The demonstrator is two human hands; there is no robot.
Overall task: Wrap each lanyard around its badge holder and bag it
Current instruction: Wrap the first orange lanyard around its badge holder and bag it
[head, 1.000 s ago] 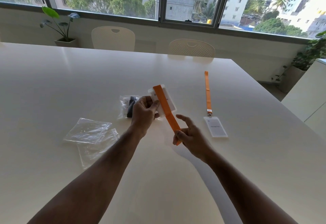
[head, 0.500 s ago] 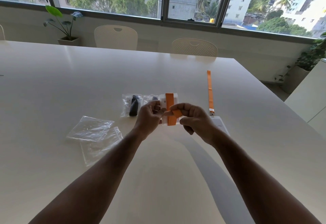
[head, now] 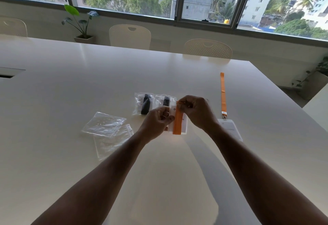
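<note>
Above the bench [head: 71, 83], my left hand [head: 157, 123] pinches the badge holder [head: 183, 125]; right-hand fingers [head: 184, 105] grip the orange lanyard [head: 177, 124] running lengthwise at its top edge.

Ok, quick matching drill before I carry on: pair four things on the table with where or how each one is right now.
Things:
1. badge holder with orange lanyard
2. second orange lanyard
3. empty clear bags
4. bags with black lanyards

States:
A. stretched out flat on the table, right of the hands
B. lying sealed-looking with dark contents, just beyond the hands
C. held between left hand and right hand
D. lying overlapped, left of the hands

Pairs: 1-C, 2-A, 3-D, 4-B
</note>
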